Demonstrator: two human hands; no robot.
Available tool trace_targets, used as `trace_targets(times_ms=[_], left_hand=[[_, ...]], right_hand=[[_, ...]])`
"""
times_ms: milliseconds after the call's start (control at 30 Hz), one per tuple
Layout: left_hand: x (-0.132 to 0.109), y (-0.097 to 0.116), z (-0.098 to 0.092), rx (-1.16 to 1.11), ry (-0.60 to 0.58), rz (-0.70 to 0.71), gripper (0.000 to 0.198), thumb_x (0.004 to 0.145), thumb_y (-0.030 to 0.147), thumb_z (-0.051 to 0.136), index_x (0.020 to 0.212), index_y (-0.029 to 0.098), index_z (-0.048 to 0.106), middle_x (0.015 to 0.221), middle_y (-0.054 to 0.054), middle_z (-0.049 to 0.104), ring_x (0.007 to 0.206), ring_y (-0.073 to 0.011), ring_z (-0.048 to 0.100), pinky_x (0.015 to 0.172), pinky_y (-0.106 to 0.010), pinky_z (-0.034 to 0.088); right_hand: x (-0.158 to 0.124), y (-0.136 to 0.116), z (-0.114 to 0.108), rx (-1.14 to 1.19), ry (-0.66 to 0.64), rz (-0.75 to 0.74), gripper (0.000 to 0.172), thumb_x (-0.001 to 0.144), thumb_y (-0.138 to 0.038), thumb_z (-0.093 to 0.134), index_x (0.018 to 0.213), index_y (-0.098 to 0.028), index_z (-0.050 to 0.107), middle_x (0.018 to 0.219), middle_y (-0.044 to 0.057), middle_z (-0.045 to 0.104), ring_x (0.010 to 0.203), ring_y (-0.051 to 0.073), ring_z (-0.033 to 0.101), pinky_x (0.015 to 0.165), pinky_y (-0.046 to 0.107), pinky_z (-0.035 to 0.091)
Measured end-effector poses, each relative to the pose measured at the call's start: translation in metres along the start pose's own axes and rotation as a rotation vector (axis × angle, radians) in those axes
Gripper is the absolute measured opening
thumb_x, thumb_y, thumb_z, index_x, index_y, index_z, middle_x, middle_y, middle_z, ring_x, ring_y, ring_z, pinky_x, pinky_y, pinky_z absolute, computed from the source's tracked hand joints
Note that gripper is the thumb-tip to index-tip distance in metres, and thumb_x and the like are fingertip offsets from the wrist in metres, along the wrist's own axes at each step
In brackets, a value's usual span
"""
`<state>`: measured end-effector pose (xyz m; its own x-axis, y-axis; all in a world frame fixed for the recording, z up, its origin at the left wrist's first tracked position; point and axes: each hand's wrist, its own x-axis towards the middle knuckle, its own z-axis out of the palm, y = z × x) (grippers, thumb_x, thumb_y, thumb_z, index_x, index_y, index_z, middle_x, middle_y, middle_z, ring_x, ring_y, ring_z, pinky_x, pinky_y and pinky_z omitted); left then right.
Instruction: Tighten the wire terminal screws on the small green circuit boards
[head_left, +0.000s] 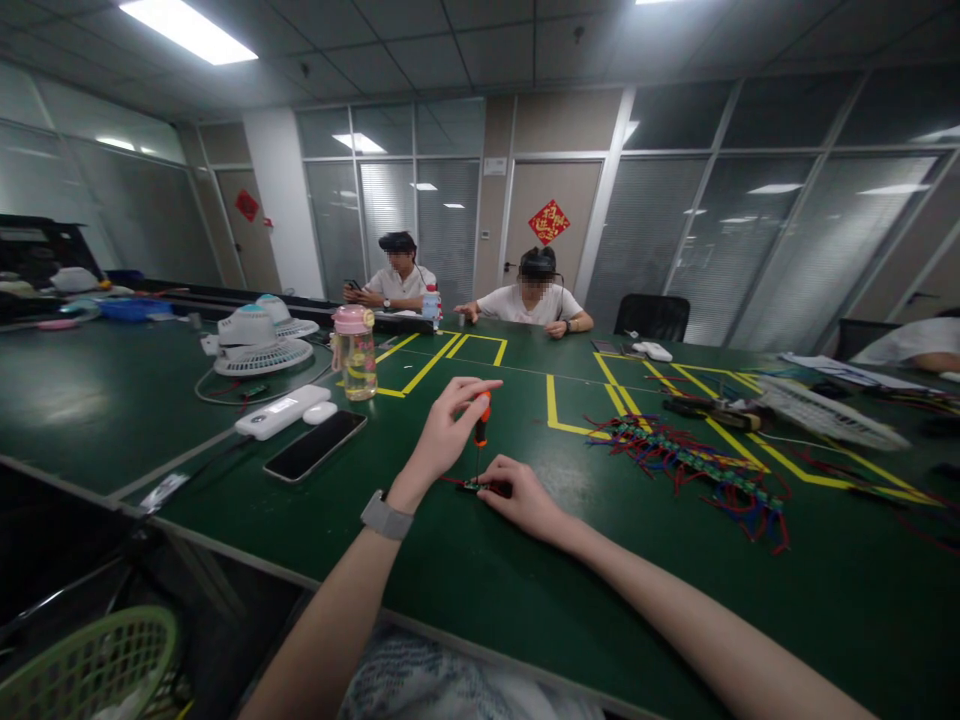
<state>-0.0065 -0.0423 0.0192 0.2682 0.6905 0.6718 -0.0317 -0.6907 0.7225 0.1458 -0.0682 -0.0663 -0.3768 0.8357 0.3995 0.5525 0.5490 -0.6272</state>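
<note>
An orange and black screwdriver (481, 432) stands upright in front of me, its handle held at the top by my left hand (444, 432). The thin shaft points straight down at a small green circuit board (471, 486) with red wires, which lies on the table. My right hand (525, 500) is closed at the board's right side, fingers pinched on it against the tabletop. The exact spot where the tip meets the board is too small to make out.
A smartphone (315, 446), a white power bank (282, 412), a pink-lidded bottle (355, 352) and a white fan (259, 340) stand to the left. Several wired boards (690, 460) lie in a row at the right, among yellow tape lines (574, 428). Two people sit opposite.
</note>
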Motion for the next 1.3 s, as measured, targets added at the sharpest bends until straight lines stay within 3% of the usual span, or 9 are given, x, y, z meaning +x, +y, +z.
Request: trace_targets(times_ms=[133,300,500,667,833,967,1067,1167,1300], left_hand=[[-0.0001,0.0006,0.0001,-0.147,-0.042,-0.077,0.034,0.087,0.033,0.048,0.114,0.017,0.060,0.103,-0.009,0.063,0.088,-0.0176,0.062,0.078,-0.032,0.051],[0.0000,-0.0024,-0.0002,0.053,0.076,0.019,0.022,0.076,0.032,0.064,0.093,0.019,0.069,0.093,-0.005,0.059,0.082,-0.0143,0.058,0.070,-0.024,0.049],[0.0000,-0.0016,-0.0001,-0.101,-0.031,-0.046,0.032,0.089,0.031,0.044,0.112,0.019,0.062,0.107,-0.008,0.060,0.089,-0.0160,0.061,0.077,-0.029,0.051],[0.0005,-0.0051,-0.0013,0.006,0.059,-0.015,0.022,0.078,0.031,0.062,0.095,0.019,0.068,0.090,-0.004,0.060,0.078,-0.0135,0.060,0.069,-0.025,0.050],[0.0019,-0.0044,-0.0020,-0.010,0.056,-0.020,0.027,0.084,0.032,0.052,0.104,0.022,0.067,0.113,-0.006,0.056,0.097,-0.0169,0.058,0.079,-0.027,0.050],[0.0014,-0.0007,-0.0014,-0.125,0.002,-0.108,0.032,0.085,0.033,0.051,0.112,0.020,0.062,0.102,-0.007,0.064,0.087,-0.0170,0.063,0.079,-0.032,0.051],[0.0014,-0.0010,-0.0022,0.002,0.058,-0.060,0.026,0.077,0.032,0.062,0.099,0.018,0.068,0.094,-0.005,0.062,0.079,-0.0139,0.061,0.071,-0.026,0.050],[0.0024,-0.0030,-0.0034,0.076,0.089,-0.017,0.023,0.079,0.033,0.059,0.095,0.020,0.070,0.104,-0.006,0.058,0.087,-0.0145,0.059,0.072,-0.024,0.049],[0.0028,-0.0048,-0.0032,-0.099,0.011,-0.073,0.032,0.086,0.033,0.049,0.110,0.019,0.063,0.107,-0.008,0.061,0.094,-0.0184,0.060,0.081,-0.032,0.049]], right_hand=[[0.0000,0.0010,0.0000,-0.007,0.008,-0.008,0.016,0.075,-0.009,0.061,0.088,-0.012,0.071,0.078,0.003,0.056,0.066,0.012,0.051,0.061,0.023,0.041],[-0.0003,0.0030,0.0013,-0.011,0.011,-0.015,0.017,0.075,-0.010,0.062,0.089,-0.013,0.071,0.078,0.003,0.056,0.067,0.012,0.051,0.061,0.023,0.041],[-0.0009,0.0009,0.0003,-0.017,0.015,-0.019,0.016,0.075,-0.009,0.062,0.088,-0.014,0.070,0.080,0.003,0.056,0.069,0.012,0.052,0.063,0.023,0.042],[-0.0020,-0.0001,-0.0005,-0.004,0.013,-0.020,0.017,0.076,-0.009,0.062,0.089,-0.014,0.070,0.081,0.003,0.056,0.069,0.012,0.053,0.064,0.023,0.043],[-0.0019,-0.0013,-0.0016,0.001,0.009,-0.017,0.017,0.076,-0.010,0.062,0.090,-0.015,0.070,0.081,0.003,0.057,0.069,0.012,0.053,0.064,0.023,0.043],[-0.0020,-0.0031,-0.0027,-0.006,0.006,-0.009,0.017,0.076,-0.009,0.062,0.090,-0.015,0.071,0.082,0.003,0.057,0.071,0.012,0.054,0.065,0.024,0.043],[-0.0023,-0.0030,-0.0026,-0.014,0.004,-0.012,0.017,0.076,-0.011,0.062,0.090,-0.016,0.071,0.082,0.003,0.057,0.071,0.012,0.054,0.066,0.024,0.044],[-0.0022,-0.0011,-0.0018,-0.019,0.004,-0.008,0.017,0.076,-0.011,0.063,0.090,-0.016,0.070,0.081,0.003,0.057,0.070,0.012,0.053,0.064,0.024,0.044],[-0.0017,0.0025,-0.0002,-0.009,0.007,-0.019,0.017,0.076,-0.012,0.063,0.091,-0.016,0.070,0.082,0.002,0.057,0.070,0.012,0.054,0.064,0.023,0.044]])
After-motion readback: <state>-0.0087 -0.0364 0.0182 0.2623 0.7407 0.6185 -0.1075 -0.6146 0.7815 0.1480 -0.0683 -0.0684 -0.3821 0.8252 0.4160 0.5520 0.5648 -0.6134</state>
